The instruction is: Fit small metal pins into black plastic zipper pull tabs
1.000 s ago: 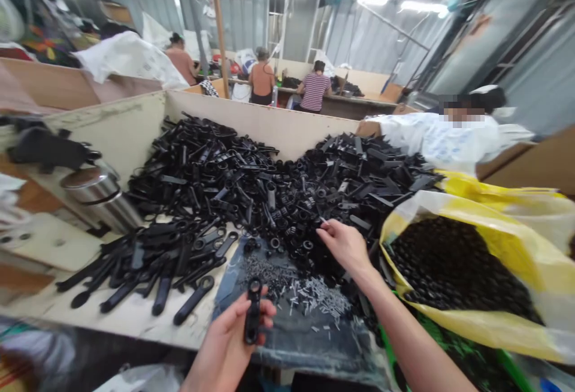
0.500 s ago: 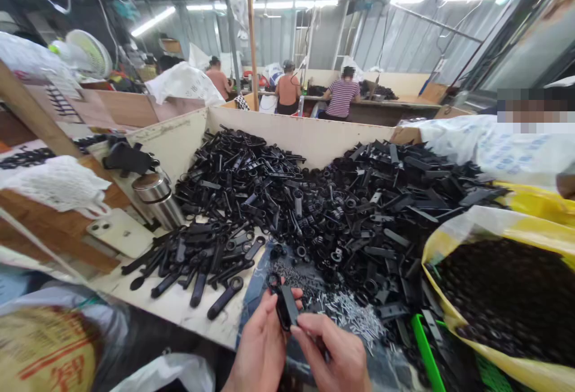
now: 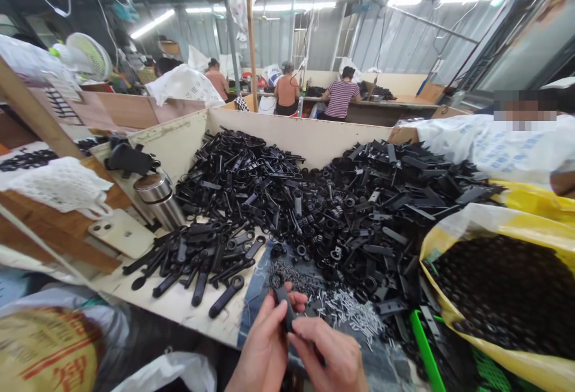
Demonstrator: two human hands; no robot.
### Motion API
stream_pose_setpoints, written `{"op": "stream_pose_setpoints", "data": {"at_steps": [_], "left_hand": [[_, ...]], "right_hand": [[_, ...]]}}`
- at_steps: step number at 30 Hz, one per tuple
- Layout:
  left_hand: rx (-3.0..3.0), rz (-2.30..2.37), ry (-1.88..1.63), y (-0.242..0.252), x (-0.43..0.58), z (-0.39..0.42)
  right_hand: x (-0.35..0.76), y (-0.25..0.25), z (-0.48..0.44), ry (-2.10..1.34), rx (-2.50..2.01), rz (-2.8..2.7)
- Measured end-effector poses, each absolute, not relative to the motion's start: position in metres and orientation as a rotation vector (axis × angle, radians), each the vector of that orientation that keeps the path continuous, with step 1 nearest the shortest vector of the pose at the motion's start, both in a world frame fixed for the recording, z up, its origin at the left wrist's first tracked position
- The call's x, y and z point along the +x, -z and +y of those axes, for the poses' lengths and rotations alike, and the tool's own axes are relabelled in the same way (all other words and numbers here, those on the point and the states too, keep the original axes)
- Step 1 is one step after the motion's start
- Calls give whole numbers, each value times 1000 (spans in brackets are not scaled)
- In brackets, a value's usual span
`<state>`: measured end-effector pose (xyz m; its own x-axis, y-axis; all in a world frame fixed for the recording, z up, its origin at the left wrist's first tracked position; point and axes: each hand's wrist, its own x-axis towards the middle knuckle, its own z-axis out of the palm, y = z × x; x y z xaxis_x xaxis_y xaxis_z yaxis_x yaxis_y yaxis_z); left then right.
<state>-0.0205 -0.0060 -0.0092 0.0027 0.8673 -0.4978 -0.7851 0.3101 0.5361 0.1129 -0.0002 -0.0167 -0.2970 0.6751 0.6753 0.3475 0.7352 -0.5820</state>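
My left hand (image 3: 265,338) is closed around a black plastic handle (image 3: 283,304) with a ring at its far end, the thumb lying along its flat top. The thumb and fingers of my right hand (image 3: 330,347) pinch the near end of the same handle. Its underside is hidden by my fingers. Both hands are above a blue cloth (image 3: 256,302) at the bench's front edge. Loose metal pins (image 3: 354,314) lie just beyond my right hand. On the left, several similar ring-ended black handles (image 3: 227,296) lie on the pale bench top.
Heaps of black plastic parts (image 3: 251,164) fill the walled bench. A yellow-and-white sack (image 3: 435,242) of small black pieces and a green basket (image 3: 424,350) stand right. A steel flask (image 3: 159,200) and a phone (image 3: 121,233) are left. Several people sit farther back.
The flat black strip that stood at an angle against the handle now lies along it. My left thumb has moved onto its top, and my right fingers stay at the near end.
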Motion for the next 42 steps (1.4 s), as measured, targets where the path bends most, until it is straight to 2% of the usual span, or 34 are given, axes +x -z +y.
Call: {"op": "stream_pose_setpoints", "data": {"at_steps": [5, 10, 15, 20, 22, 25, 29, 33, 38, 42], "left_hand": [[201, 979, -1287, 4, -19, -7], [308, 1088, -1250, 9, -19, -11], [456, 1205, -1181, 14, -22, -13], [929, 1180, -831, 19, -37, -26], [1080, 1215, -680, 22, -51, -36], [1364, 1469, -681, 26, -80, -46], [1871, 2034, -983, 30, -120, -32], [2215, 2388, -983, 39, -133, -1], [2280, 2553, -768, 57, -125, 19], [2291, 2523, -780, 66, -126, 22]], "right_hand": [[114, 24, -4, -444, -811, -1900], [113, 41, -15, -567, -1183, -1759], [114, 31, -3, -964, -1307, -1552], [110, 13, 21, -1614, -1170, -1442], [106, 11, 22, -1773, -1096, -1499], [101, 15, 19, -1599, -1138, -1721], [100, 20, 31, -1304, -1246, -1967], [101, 16, 65, -876, -1406, -2155], [98, 6, 110, -575, -1562, -2223], [81, 3, 133, -465, -1591, -2352]]}}
